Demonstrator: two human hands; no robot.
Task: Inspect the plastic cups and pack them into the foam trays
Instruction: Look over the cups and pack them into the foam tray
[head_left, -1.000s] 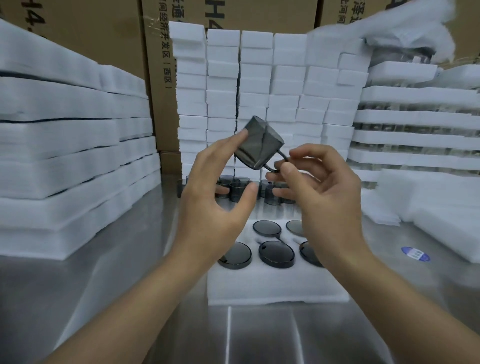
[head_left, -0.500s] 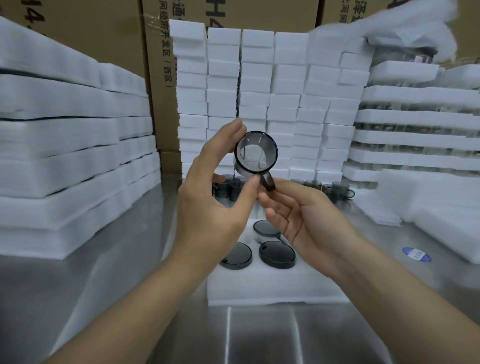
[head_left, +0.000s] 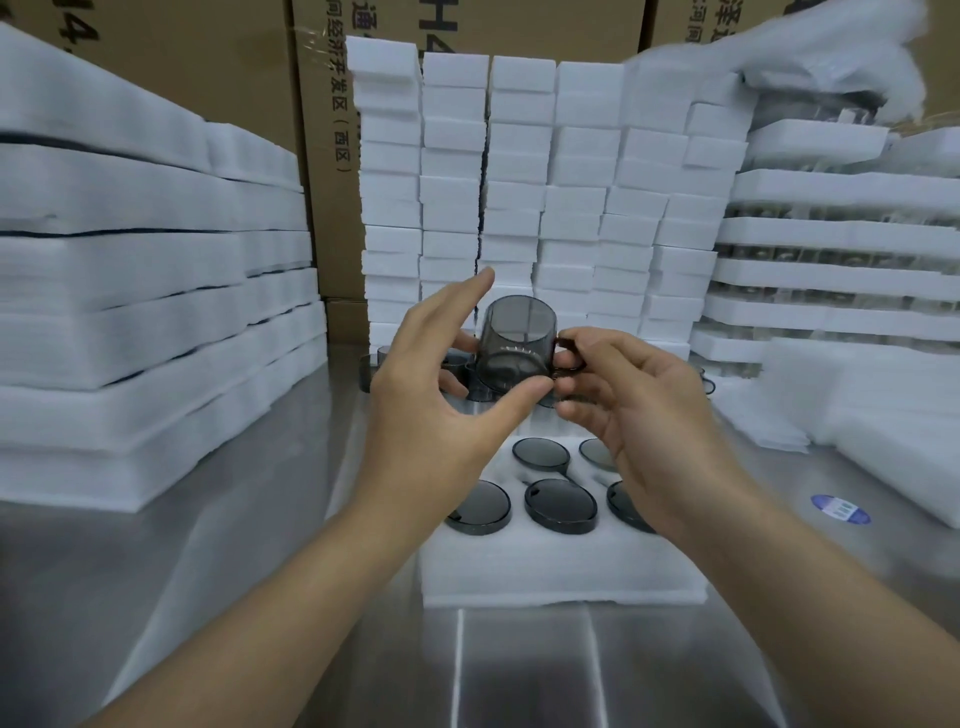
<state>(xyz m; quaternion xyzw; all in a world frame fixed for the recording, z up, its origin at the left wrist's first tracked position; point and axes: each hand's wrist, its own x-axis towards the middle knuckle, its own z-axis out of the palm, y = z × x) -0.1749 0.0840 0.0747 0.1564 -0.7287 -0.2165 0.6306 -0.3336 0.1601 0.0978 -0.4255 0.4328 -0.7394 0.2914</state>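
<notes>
A smoky grey plastic cup (head_left: 514, 343) is held in mid-air above the bench (head_left: 260, 597), handle at 3 o'clock, probably raised against the white foam stacks (head_left: 519, 182) so flaws show through it. The left hand (head_left: 431, 395) cradles its body, thumb beneath and fingers (head_left: 467, 291) loosely curved behind, while the right hand (head_left: 639, 415) pinches the handle. At 6 o'clock below, the foam tray (head_left: 561, 571) holds five packed cups (head_left: 560, 506), its near part bare.

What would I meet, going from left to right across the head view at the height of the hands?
stack of foam sheets → left hand → grey cup → right hand → loose foam pile
</notes>
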